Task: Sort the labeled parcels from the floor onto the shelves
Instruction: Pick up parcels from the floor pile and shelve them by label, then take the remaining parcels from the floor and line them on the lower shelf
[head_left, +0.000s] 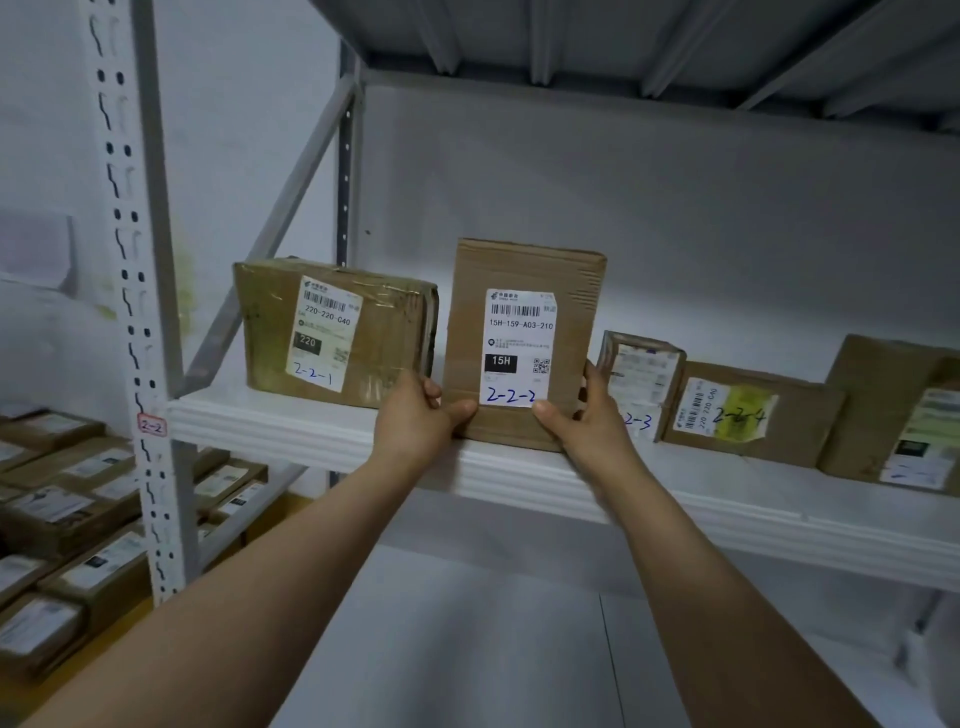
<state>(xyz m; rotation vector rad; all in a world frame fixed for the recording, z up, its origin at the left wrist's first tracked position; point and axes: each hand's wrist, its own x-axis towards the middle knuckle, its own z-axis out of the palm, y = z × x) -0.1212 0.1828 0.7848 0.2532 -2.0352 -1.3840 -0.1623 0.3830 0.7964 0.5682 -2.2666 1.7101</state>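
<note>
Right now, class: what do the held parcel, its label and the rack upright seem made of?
Parcel 2-2-2: matte brown cardboard, ridged at creases. Its label: white paper, seemingly; handwritten ink. Rack upright: probably grey-painted metal; punched slots.

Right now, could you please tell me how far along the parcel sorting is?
Done: parcels 2-2-1, 2-2-3 and 2-2-4 sit on the shelf. In hand: the left hand and right hand grip parcel 2-2-2 at its lower corners, upright between 2-2-1 and 2-2-3. Left: many labeled parcels lie low at the left.
</note>
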